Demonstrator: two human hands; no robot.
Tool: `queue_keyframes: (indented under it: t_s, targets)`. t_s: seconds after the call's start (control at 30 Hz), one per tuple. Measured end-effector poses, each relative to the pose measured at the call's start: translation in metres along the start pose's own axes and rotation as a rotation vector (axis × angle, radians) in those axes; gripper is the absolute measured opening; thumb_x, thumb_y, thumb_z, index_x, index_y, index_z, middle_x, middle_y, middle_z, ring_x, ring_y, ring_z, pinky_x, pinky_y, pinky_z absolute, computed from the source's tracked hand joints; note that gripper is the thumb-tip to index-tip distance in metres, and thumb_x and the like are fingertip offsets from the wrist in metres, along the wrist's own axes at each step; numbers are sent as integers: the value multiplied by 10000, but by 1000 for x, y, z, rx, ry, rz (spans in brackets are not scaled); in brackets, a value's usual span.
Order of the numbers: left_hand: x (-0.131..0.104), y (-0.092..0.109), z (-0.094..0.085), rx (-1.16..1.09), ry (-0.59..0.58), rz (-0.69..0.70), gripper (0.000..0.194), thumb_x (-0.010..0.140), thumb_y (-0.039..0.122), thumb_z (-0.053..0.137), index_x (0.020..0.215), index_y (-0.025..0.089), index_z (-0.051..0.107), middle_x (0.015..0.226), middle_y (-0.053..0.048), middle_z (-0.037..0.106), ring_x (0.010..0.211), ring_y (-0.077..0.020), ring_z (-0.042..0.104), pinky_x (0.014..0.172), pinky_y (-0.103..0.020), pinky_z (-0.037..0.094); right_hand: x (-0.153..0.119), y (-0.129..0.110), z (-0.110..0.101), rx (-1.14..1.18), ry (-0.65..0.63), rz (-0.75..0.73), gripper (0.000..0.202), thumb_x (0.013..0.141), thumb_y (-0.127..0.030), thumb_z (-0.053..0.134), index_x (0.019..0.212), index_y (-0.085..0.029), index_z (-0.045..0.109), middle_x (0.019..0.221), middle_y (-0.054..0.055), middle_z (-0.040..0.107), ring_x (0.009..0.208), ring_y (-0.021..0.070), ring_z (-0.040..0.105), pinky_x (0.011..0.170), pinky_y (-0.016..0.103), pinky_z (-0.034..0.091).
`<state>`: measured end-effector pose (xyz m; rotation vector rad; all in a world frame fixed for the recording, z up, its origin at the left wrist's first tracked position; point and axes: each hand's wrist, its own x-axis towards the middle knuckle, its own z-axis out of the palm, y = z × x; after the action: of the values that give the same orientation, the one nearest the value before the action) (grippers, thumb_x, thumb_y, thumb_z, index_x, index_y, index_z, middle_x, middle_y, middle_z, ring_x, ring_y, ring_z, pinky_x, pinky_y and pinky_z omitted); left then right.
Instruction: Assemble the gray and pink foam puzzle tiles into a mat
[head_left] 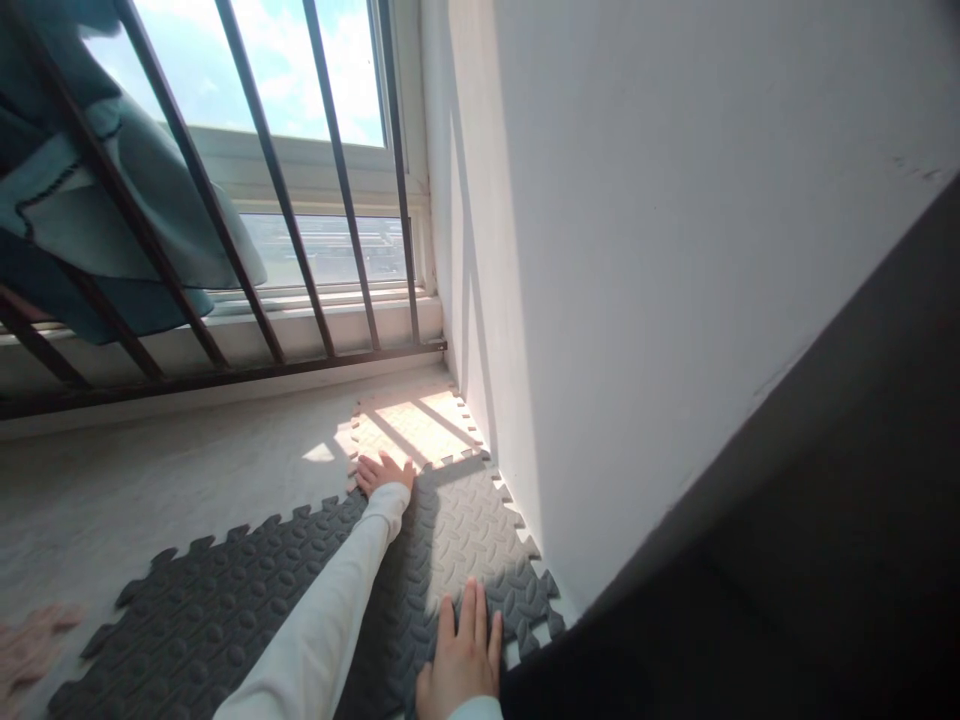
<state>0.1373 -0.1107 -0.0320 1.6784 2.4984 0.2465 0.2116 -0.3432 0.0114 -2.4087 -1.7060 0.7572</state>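
My left hand [385, 472] lies with fingers spread at the join between a pale pinkish foam mat tile [420, 420] and the grey foam mat tiles. Under my right hand [466, 645], which rests flat with its fingers stretched out, is a grey foam mat tile [472, 520] with a tread-plate pattern. To the left of it lies a darker foam mat tile [247, 590] with round bumps, partly covered by my left sleeve. Toothed edges run along the outer sides of the tiles. Neither hand holds anything.
A white wall [637, 250] rises close on the right of the tiles. Dark metal railing bars [266, 150] stand before a window, with blue-green cloth [142, 200] behind them. Bare concrete floor [187, 470] shows at left, with another pinkish tile [34, 645] at the lower left edge.
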Motion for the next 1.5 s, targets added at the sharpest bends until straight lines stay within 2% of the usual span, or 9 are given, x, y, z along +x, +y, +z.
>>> queue_keyframes:
  t_s: [0.1, 0.23, 0.4, 0.6, 0.9, 1.07, 1.23, 1.33, 1.5]
  targets:
    - [19, -24, -9, -35, 16, -100, 622, 761, 491, 298, 1230, 87, 355, 1315, -211, 303, 1228, -310, 238, 991, -491, 146, 2, 1, 2, 8, -31, -14, 660, 614, -368, 535, 1237, -195, 403, 1389, 109, 144, 1277, 221, 78, 1024, 431, 44]
    - [28, -37, -11, -76, -22, -145, 591, 733, 526, 297, 1181, 159, 415, 1213, -184, 416, 1140, -317, 357, 939, -517, 210, 6, 2, 7, 11, -42, -3, 668, 617, -377, 535, 1245, -200, 390, 1392, 112, 124, 1278, 226, 58, 1020, 442, 31]
    - [33, -46, -5, -36, -26, -59, 587, 687, 532, 359, 1141, 173, 455, 1198, -143, 454, 1093, -303, 407, 892, -432, 284, 5, 1, 9, 5, -20, -5, 675, 618, -402, 545, 1247, -217, 384, 1391, 119, 125, 1277, 230, 57, 1016, 453, 39]
    - [35, -53, 0, 33, -78, 51, 620, 691, 523, 380, 1181, 145, 412, 1218, -152, 441, 1113, -271, 396, 891, -368, 282, 1, -5, 12, -60, 52, 39, 653, 609, -413, 579, 1220, -240, 424, 1385, 135, 169, 1271, 264, 86, 1008, 480, 48]
    - [26, -55, -7, 47, -92, 92, 595, 693, 531, 398, 1186, 199, 421, 1262, -137, 386, 1130, -276, 373, 921, -373, 267, 4, 1, 8, -66, -6, 15, 661, 621, -448, 564, 1236, -283, 389, 1396, 117, 162, 1275, 241, 80, 1011, 454, 66]
    - [23, -64, -15, 80, -189, 200, 625, 671, 586, 430, 1210, 270, 408, 1308, -100, 346, 1155, -266, 352, 946, -386, 259, -1, -5, -1, -103, 34, 44, 609, 633, -412, 559, 1214, -293, 420, 1386, 99, 216, 1271, 221, 136, 1015, 426, 99]
    - [3, -68, -7, 116, -155, 340, 523, 759, 508, 357, 1258, 352, 335, 1403, -20, 221, 1283, -271, 115, 1006, -502, 105, 0, -5, 2, -117, 70, 41, 582, 637, -416, 549, 1195, -285, 447, 1376, 103, 246, 1264, 232, 168, 1008, 435, 131]
    - [-14, -68, -2, 113, -174, 515, 505, 780, 436, 351, 1275, 344, 313, 1411, 30, 202, 1295, -231, 83, 1030, -485, 45, 1, -2, 6, -128, 76, 25, 590, 643, -449, 544, 1203, -297, 434, 1379, 94, 243, 1266, 229, 161, 1007, 433, 134]
    - [-27, -55, -17, 131, -168, 547, 490, 806, 402, 304, 1268, 246, 356, 1382, -32, 280, 1275, -207, 173, 1034, -466, 61, -1, 0, 4, -147, 86, 9, 582, 656, -468, 534, 1204, -301, 431, 1377, 92, 249, 1267, 224, 159, 1007, 430, 132]
